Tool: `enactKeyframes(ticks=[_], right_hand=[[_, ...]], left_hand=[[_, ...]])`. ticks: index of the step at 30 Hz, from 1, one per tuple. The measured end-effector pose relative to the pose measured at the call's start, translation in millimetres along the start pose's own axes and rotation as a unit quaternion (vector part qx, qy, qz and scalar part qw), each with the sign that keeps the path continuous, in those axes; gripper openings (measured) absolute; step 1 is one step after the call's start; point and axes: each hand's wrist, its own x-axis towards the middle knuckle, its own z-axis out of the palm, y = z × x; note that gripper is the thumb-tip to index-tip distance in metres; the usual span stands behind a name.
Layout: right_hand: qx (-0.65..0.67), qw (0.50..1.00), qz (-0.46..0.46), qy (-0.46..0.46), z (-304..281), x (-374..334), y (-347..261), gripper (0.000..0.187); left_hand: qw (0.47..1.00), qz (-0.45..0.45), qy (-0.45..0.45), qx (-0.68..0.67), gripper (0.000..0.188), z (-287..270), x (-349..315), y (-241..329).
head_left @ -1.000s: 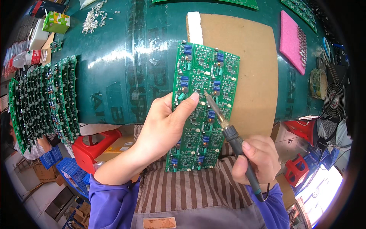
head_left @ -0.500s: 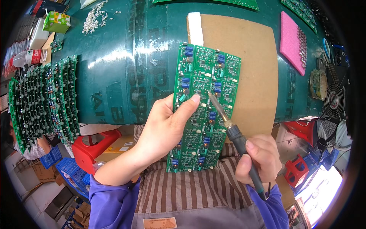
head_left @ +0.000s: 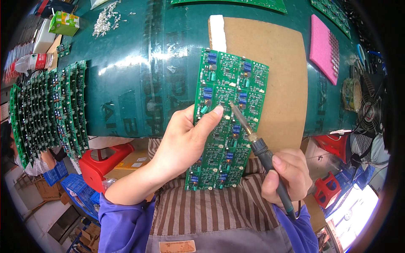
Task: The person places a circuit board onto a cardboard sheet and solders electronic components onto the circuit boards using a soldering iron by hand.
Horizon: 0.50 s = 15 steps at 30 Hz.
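My left hand (head_left: pixel 185 135) grips a green circuit board panel (head_left: pixel 228 78) by its left edge, the thumb lying across the front. Blue, black and white components fill the panel's repeated sections. Its lower end hangs over my striped apron, while the upper part overlaps a brown board on the table. In my right hand (head_left: pixel 289 177) is a soldering iron (head_left: pixel 263 154), held by its dark handle like a pen. The iron's metal tip points up and left over the panel's middle, close to the thumb; whether it touches cannot be made out.
A row of upright circuit boards (head_left: pixel 46 111) stands at the left. The brown board (head_left: pixel 278 46) lies on the green table (head_left: pixel 126 92). Small white parts (head_left: pixel 107 19) are heaped at the far left, near a drink carton (head_left: pixel 64 23). Pink foam (head_left: pixel 322 46) sits to the right.
The circuit board panel has shifted very slightly right and down with my left hand. The soldering iron stays nearly in place.
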Motion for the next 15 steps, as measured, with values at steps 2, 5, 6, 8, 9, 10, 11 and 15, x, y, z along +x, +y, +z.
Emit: enactKeyframes(ticks=[2, 5, 6, 8, 9, 10, 11, 15], right_hand=[[-0.002, 1.0, 0.004, -0.001, -1.1, 1.8, 0.2, 0.028], [-0.007, 1.0, -0.011, 0.003, -1.5, 2.9, -0.1, 0.024], [-0.004, 1.0, -0.016, 0.004, -2.0, 1.6, -0.4, 0.024], [-0.001, 0.998, -0.024, 0.055, -7.8, -1.6, 1.2, 0.022], [-0.02, 0.997, -0.024, 0.064, -13.3, -3.1, 4.5, 0.025], [-0.042, 0.995, -0.028, 0.082, -14.5, -7.7, 12.6, 0.032], [-0.049, 0.989, 0.001, 0.139, -12.6, -11.7, 20.3, 0.041], [0.059, 0.974, 0.148, 0.158, -34.0, -27.7, 34.0, 0.061]], left_hand=[[1.0, -0.003, -0.004, 0.005, 0.022, 0.4, 3.0, 0.8], [1.0, 0.006, 0.0, 0.012, 0.022, -0.4, 1.1, 0.7], [1.0, 0.013, 0.004, 0.013, 0.023, -0.9, -0.8, 0.2], [1.0, 0.017, 0.001, 0.003, 0.023, -0.9, 0.3, 0.9], [1.0, 0.018, 0.0, -0.007, 0.023, -1.4, 0.1, 0.6], [0.999, 0.027, 0.004, -0.02, 0.024, -3.9, -3.3, -1.6], [0.999, 0.025, 0.001, -0.037, 0.024, -4.2, -4.8, 0.3], [0.996, 0.0, -0.022, -0.082, 0.028, -10.8, -14.3, 12.4]])
